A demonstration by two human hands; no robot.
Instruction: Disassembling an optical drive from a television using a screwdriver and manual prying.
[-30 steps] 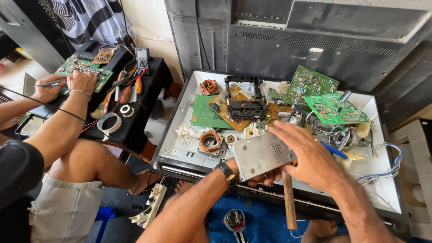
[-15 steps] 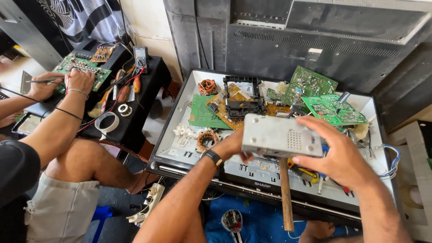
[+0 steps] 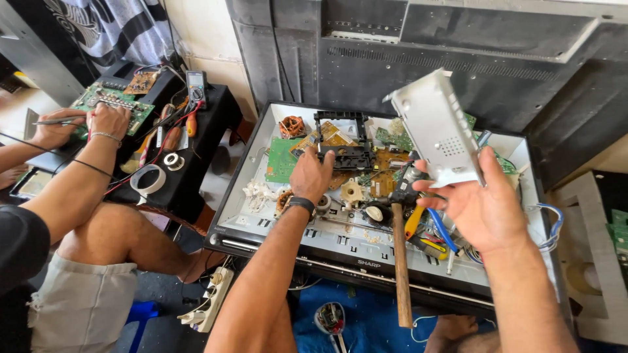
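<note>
My right hand [image 3: 485, 204] holds a white perforated metal cover [image 3: 437, 128] tilted up above the right side of an opened flat-screen chassis [image 3: 256, 210]. My left hand [image 3: 313, 174], with a dark wristband, reaches down onto the parts in the chassis. Its fingers rest at a black plastic frame [image 3: 345, 155] lying over brown and green circuit boards [image 3: 282, 159]; its fingertips are hidden. A hammer [image 3: 401, 261] with a wooden handle lies across the chassis front edge, between my arms.
A copper coil [image 3: 292, 126], yellow-handled pliers [image 3: 415, 221] and loose wires lie in the chassis. A dark panel [image 3: 418, 59] leans behind it. On the left, another person works on a green board [image 3: 108, 101] beside a multimeter [image 3: 195, 85] and tape roll [image 3: 149, 178]. A power strip [image 3: 208, 297] lies below.
My left hand has let go of the metal cover and dropped onto the parts in the chassis. My right hand alone has lifted and tilted the cover up to the right.
</note>
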